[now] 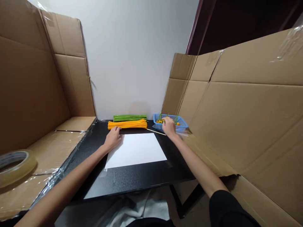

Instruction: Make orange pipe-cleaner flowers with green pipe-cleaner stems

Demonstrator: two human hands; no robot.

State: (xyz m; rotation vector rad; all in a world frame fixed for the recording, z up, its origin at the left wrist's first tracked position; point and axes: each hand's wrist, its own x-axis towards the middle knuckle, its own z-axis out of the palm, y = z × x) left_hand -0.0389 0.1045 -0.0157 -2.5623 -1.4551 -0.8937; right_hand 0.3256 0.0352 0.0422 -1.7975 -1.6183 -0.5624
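My left hand (113,138) rests at the far left corner of a white sheet of paper (137,149), thumb apart from the fingers. Its fingertips are close to a bundle of fuzzy orange pipe cleaners (127,124); whether they touch it I cannot tell. My right hand (169,126) is over the near left part of a blue plastic basket (183,127), fingers curled down. Whatever those fingertips hold is hidden. Inside the basket are small orange and green pieces (177,124), some with green stems standing up.
Behind the orange bundle lies a bundle of green pipe cleaners (130,118). A thin pale stick (156,131) is between bundle and basket. Cardboard walls (248,110) flank the black table (132,178). A roll of clear tape (30,164) sits on cardboard at left.
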